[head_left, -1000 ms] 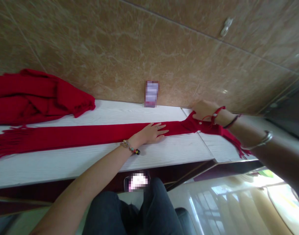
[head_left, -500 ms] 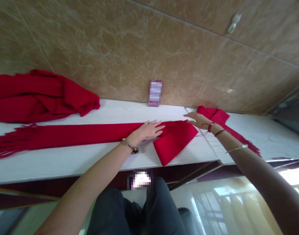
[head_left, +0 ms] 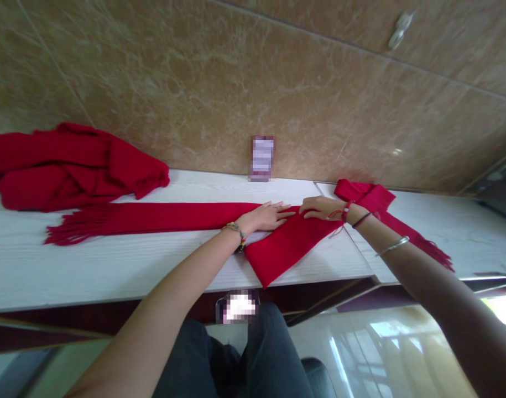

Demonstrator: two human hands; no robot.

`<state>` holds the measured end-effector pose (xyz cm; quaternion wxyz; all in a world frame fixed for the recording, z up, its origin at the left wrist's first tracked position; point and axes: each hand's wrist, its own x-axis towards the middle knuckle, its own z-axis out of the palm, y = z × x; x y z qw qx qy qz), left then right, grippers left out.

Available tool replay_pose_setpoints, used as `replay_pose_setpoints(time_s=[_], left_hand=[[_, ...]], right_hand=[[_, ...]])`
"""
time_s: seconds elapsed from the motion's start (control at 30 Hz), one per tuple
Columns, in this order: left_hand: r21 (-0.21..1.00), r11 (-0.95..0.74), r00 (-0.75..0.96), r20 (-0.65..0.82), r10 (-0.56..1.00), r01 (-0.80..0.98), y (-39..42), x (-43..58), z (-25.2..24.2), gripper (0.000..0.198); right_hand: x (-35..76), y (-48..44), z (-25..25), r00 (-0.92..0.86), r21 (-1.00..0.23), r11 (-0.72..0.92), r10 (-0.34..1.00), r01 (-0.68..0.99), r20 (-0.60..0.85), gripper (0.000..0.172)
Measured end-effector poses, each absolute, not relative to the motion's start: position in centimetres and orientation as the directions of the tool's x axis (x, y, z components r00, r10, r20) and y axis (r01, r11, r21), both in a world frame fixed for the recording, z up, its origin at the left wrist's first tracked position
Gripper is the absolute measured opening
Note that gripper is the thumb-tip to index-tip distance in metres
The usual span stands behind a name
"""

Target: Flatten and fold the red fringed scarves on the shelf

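A long red scarf with a fringed end at the left lies lengthwise on a white wood-grain ledge. Its right part is folded over, and a flap slants down toward the ledge's front edge. My left hand rests flat on the scarf by the fold, fingers stretched out. Just to its right, my right hand has its fingers bent and closed on the scarf's upper edge at the fold; the fingertips are partly hidden.
A crumpled red cloth lies at the back left. Another folded red scarf with a fringe is on the right, partly behind my right forearm. A pixelated card-like item stands against the brown marbled wall. Below the ledge are my knees.
The scarf's fringed end has slid to the right, and my left hand has moved right with it. My right hand has shifted slightly left onto the scarf, its fingers now bent down.
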<state>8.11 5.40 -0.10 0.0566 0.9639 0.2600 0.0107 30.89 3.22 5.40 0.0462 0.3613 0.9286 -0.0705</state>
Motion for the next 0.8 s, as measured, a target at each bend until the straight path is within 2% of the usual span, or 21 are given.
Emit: replay_pose_setpoints(time_s=[0.13,0.3,0.37,0.47,0.53,0.63,0.8], left_hand=[[0.063,-0.872,0.870,0.054,0.489,0.486,6.3,8.5,-0.1,0.046],[0.036,-0.785,0.782,0.067,0.619,0.618,4.9,6.3,0.0,0.048],[0.059,-0.699,0.699,0.015,0.715,0.713,4.3,5.3,0.4,0.052],[0.134,-0.575,0.590,-0.145,0.794,0.807,4.0,4.5,1.0,0.058],[0.167,-0.538,0.563,-0.213,0.798,0.826,4.0,4.4,1.3,0.058],[0.162,-0.527,0.551,-0.230,0.802,0.835,4.0,4.6,1.4,0.054],[0.173,-0.614,0.636,-0.130,0.761,0.770,2.9,5.9,1.4,0.063]], right_hand=[[30.7,3.6,3.5,-0.684,-0.016,0.691,0.710,0.722,-0.167,0.026],[31.8,3.6,1.5,-0.649,-0.040,0.650,0.760,0.759,0.046,0.031],[32.9,3.7,1.1,-0.606,-0.060,0.614,0.787,0.787,0.114,0.034],[34.8,4.1,0.7,-0.524,-0.038,0.536,0.836,0.843,0.161,0.038],[35.6,4.4,0.6,-0.513,-0.003,0.522,0.840,0.853,0.176,0.038],[35.5,4.8,0.7,-0.553,0.083,0.547,0.817,0.833,0.165,0.041],[33.9,4.7,0.5,-0.590,0.228,0.557,0.800,0.798,0.111,0.043]])
